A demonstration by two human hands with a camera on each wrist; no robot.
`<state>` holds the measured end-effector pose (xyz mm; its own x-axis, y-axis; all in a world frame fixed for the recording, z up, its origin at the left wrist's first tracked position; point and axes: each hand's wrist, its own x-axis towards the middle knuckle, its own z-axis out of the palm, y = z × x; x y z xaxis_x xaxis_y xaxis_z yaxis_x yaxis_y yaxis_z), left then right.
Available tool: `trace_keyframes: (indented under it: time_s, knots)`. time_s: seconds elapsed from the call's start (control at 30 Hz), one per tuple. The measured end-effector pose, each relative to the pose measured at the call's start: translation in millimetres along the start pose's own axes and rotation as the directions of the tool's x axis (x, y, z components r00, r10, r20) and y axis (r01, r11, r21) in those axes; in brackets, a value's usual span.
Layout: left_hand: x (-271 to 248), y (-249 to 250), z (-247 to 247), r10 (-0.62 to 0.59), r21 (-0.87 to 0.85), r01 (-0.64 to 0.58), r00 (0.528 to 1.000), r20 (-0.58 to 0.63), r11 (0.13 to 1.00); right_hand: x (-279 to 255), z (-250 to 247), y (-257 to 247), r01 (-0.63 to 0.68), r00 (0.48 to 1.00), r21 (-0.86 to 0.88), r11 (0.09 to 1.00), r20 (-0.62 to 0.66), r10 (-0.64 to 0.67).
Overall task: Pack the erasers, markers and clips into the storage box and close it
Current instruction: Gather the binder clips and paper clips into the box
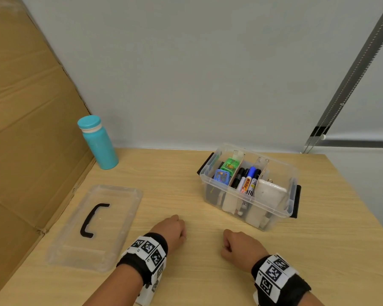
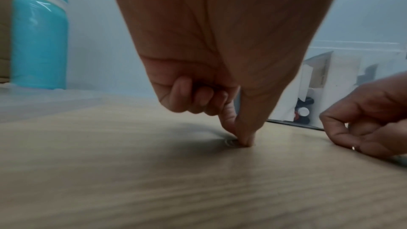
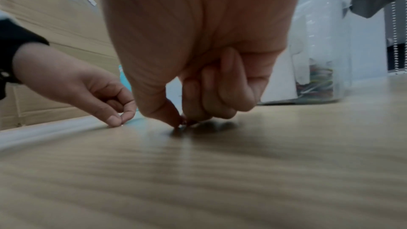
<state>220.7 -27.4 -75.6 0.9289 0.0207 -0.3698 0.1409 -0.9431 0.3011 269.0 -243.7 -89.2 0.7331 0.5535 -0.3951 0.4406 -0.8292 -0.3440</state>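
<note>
The clear storage box [image 1: 281, 214] stands open at the right of the table. Its compartments hold green and blue erasers [image 1: 224, 171], several markers [image 1: 247, 180] and a white eraser [image 1: 269, 192]. Coloured clips [image 3: 317, 84] lie in one end of it. The clear lid [image 1: 95, 226] with a black handle lies flat at the left. My left hand [image 1: 185, 236] pinches a small metal clip [image 2: 231, 142] against the tabletop between thumb and forefinger. My right hand [image 1: 224, 245] pinches another small clip [image 3: 184, 122] on the table, a short way in front of the box.
A teal bottle [image 1: 98, 143] stands at the back left by a cardboard wall [image 1: 31, 129]. A white wall closes the back, and a blind cord [image 1: 345, 89] hangs at the right. The table's right edge [image 1: 363, 206] runs just past the box.
</note>
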Motion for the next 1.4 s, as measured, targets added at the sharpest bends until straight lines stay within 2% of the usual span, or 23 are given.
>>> trace_keyframes:
  time_s: [0.1, 0.13, 0.2, 0.27, 0.3, 0.37, 0.4, 0.43, 0.47, 0.53, 0.6, 0.67, 0.7, 0.73, 0.8, 0.83, 0.87, 0.9, 0.97, 1.07, 1.17, 1.27, 1.4]
  knots:
    - [-5.4, -5.4, 1.8, 0.016, -0.028, -0.015, 1.0, 0.019, 0.999, -8.5, -8.7, 3.6, 0.019, 1.0, 0.084, 0.996, 0.004, -0.019]
    - [-7.9, -8.2, 4.0, 0.025, -0.059, -0.023, 0.999, 0.027, 0.998, -14.5, -15.6, 3.9, 0.039, 0.999, 0.117, 0.992, -0.028, -0.036]
    - [-14.2, -15.0, 9.0, 0.055, -0.145, -0.053, 0.998, 0.006, 0.988, -29.9, -37.2, 2.1, 0.113, 0.979, 0.174, 0.978, -0.185, -0.081]
    - [-21.0, -20.9, 14.3, 0.082, -0.215, -0.084, 0.996, -0.016, 0.973, -47.4, -65.5, 0.7, 0.168, 0.922, 0.192, 0.967, -0.378, -0.085]
    - [-22.6, -22.8, 14.2, 0.099, -0.242, -0.106, 0.994, -0.042, 0.964, -53.0, -81.7, 2.9, 0.169, 0.876, 0.165, 0.972, -0.477, -0.071]
    - [-28.6, -27.9, 13.8, 0.112, -0.299, -0.135, 0.989, -0.094, 0.945, -53.7, -109.9, 7.0, 0.117, 0.79, 0.071, 0.991, -0.611, -0.05]
    - [-31.3, -28.6, 12.7, 0.112, -0.324, -0.145, 0.987, -0.118, 0.935, -50.4, -120.6, 9.5, 0.06, 0.769, 0.032, 0.998, -0.639, -0.026]
    - [-33.3, -28.7, 11.5, 0.109, -0.354, -0.154, 0.984, -0.143, 0.923, -45.1, -128.2, 12.4, -0.011, 0.771, 0.001, 1.0, -0.637, 0.009]
    - [-34.7, -29.6, 11.2, 0.104, -0.389, -0.161, 0.981, -0.163, 0.907, -37.1, -131.5, 15.8, -0.08, 0.794, -0.027, 0.996, -0.606, 0.048]
    - [-36.5, -28.4, 9.9, 0.102, -0.445, -0.177, 0.977, -0.189, 0.878, -20.9, -133.1, 23.2, -0.161, 0.866, -0.076, 0.984, -0.489, 0.104]
    - [-37.1, -25.7, 7.1, 0.107, -0.48, -0.197, 0.972, -0.209, 0.855, -9.8, -135.6, 27.3, -0.179, 0.936, -0.059, 0.982, -0.319, 0.151]
    - [-36.2, -22.0, 2.8, 0.114, -0.513, -0.219, 0.967, -0.227, 0.83, -8.1, -139.1, 32.8, -0.157, 0.955, 0.043, 0.987, -0.248, 0.163]
    - [-36.0, -19.1, 0.0, 0.12, -0.529, -0.231, 0.964, -0.236, 0.816, -11.1, -139.6, 35.8, -0.14, 0.942, 0.101, 0.985, -0.292, 0.164]
    - [-35.7, -14.8, -3.9, 0.128, -0.544, -0.246, 0.961, -0.245, 0.802, -15.5, -138.1, 40.1, -0.116, 0.907, 0.145, 0.983, -0.388, 0.165]
    - [-33.6, 0.7, -17.6, 0.16, -0.563, -0.292, 0.949, -0.272, 0.773, -24.1, -127.6, 54.6, -0.107, 0.76, 0.142, 0.984, -0.626, 0.173]
    - [-30.8, 12.4, -26.9, 0.184, -0.561, -0.325, 0.938, -0.292, 0.761, -27.3, -118.9, 62.8, -0.139, 0.709, 0.111, 0.984, -0.683, 0.177]
    - [-27.0, 27.1, -38.1, 0.215, -0.55, -0.361, 0.925, -0.312, 0.754, -28.9, -109.3, 71.0, -0.176, 0.696, 0.095, 0.98, -0.692, 0.192]
    - [-22.1, 43.9, -50.3, 0.247, -0.531, -0.394, 0.912, -0.327, 0.75, -29.5, -100.3, 77.2, -0.193, 0.706, 0.112, 0.975, -0.674, 0.217]
    - [-8.4, 82.3, -75.0, 0.316, -0.443, -0.449, 0.885, -0.343, 0.776, -27.8, -86.7, 83.5, -0.153, 0.725, 0.177, 0.972, -0.648, 0.232]
    - [19.0, 144.5, -99.4, 0.411, -0.228, -0.498, 0.846, -0.34, 0.836, -23.4, -77.7, 86.4, -0.076, 0.696, 0.216, 0.974, -0.688, 0.206]
    - [52.6, 193.5, -95.5, 0.394, 0.0, -0.406, 0.889, -0.233, 0.914, -22.0, -72.0, 86.7, -0.04, 0.683, 0.241, 0.97, -0.702, 0.202]
    - [74.3, 215.2, -78.0, 0.308, 0.185, -0.3, 0.951, -0.016, 0.936, -22.0, -69.4, 87.1, -0.02, 0.674, 0.261, 0.965, -0.71, 0.206]
    - [80.4, 218.2, -70.6, 0.3, 0.235, -0.32, 0.947, 0.114, 0.918, -22.9, -70.3, 87.2, 0.012, 0.681, 0.295, 0.955, -0.702, 0.208]
